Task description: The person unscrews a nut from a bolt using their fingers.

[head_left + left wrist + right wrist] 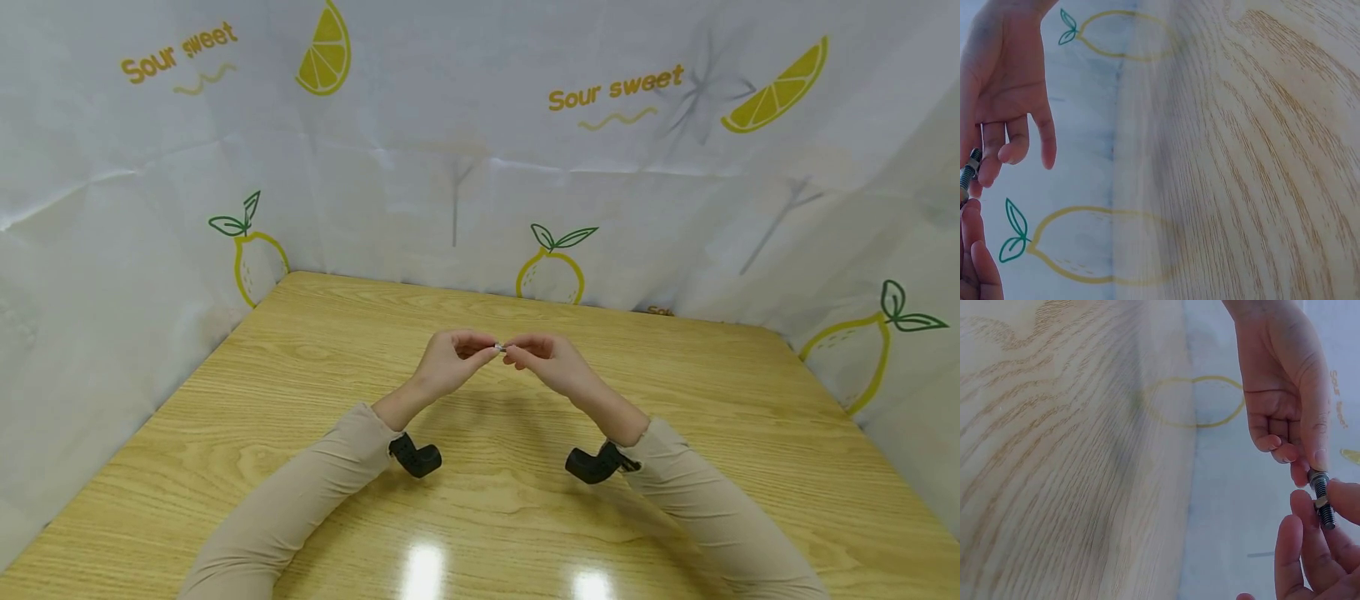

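Our left hand [453,364] and right hand [551,364] meet tip to tip above the wooden table [487,500], pinching a small metal bolt [1321,490] between them. We see the bolt best from the right wrist: its thicker end sits at the left thumb and forefinger, just beyond the thumb's tip, and its threaded end points towards the right hand's palm. A nut [1320,504] encircles the shank partway along, with thread showing on both sides of it. Our right thumb and forefinger pinch at the nut from opposite sides, so the bolt's bare end passes between them. The other fingers of both hands are bent to differing degrees and lie clear of the metal.

Beige sleeves [292,492] cover our forearms, and a black wrist mount [415,457] hangs beneath each cuff. Behind the table, we face a pale cloth [405,125] printed with lemons and "Sour sweet".
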`<action>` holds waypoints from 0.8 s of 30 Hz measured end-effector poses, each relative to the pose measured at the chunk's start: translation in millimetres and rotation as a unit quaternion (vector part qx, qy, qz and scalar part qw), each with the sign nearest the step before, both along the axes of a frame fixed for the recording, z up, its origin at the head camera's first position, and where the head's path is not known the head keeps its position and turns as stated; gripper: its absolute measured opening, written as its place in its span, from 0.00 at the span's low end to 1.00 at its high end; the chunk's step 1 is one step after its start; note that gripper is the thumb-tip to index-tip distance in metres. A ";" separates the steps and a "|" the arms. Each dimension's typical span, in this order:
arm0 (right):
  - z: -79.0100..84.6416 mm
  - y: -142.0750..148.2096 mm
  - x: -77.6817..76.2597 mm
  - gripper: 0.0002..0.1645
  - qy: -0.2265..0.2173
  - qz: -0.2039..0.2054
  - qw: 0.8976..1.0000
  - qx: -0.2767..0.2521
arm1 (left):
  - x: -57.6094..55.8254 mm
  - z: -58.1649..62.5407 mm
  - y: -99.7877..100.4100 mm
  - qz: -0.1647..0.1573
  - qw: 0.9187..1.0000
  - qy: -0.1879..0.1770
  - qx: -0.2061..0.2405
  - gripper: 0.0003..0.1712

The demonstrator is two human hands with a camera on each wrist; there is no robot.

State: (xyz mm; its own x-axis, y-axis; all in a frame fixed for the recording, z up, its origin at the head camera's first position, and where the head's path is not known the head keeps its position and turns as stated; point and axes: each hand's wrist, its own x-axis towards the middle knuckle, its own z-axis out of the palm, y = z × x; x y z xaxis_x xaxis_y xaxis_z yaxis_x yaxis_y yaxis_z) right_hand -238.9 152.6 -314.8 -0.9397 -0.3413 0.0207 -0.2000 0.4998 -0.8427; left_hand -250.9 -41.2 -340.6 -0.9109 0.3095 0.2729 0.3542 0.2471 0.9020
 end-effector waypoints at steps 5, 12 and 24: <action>-1.2 1.1 0.4 0.24 0.017 0.005 1.000 -0.023 | -0.3 -0.7 0.0 -0.001 1.000 -0.002 0.002 0.12; -0.5 -0.4 -1.3 0.22 0.012 0.006 1.000 -0.025 | 0.7 0.1 0.1 -0.002 1.000 0.000 -0.003 0.13; -0.6 1.1 -0.2 0.23 0.022 0.000 0.999 -0.037 | 1.6 1.1 -0.4 0.003 1.000 0.003 -0.001 0.13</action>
State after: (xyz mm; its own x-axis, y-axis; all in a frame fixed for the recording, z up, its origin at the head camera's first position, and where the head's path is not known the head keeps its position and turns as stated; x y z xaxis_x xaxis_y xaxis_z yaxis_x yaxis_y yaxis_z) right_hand -239.1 153.7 -315.4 -0.9377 -0.3365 0.0866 -0.2370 0.4374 -0.8674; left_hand -249.3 -41.6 -339.5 -0.9111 0.3041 0.2781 0.3581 0.2504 0.8995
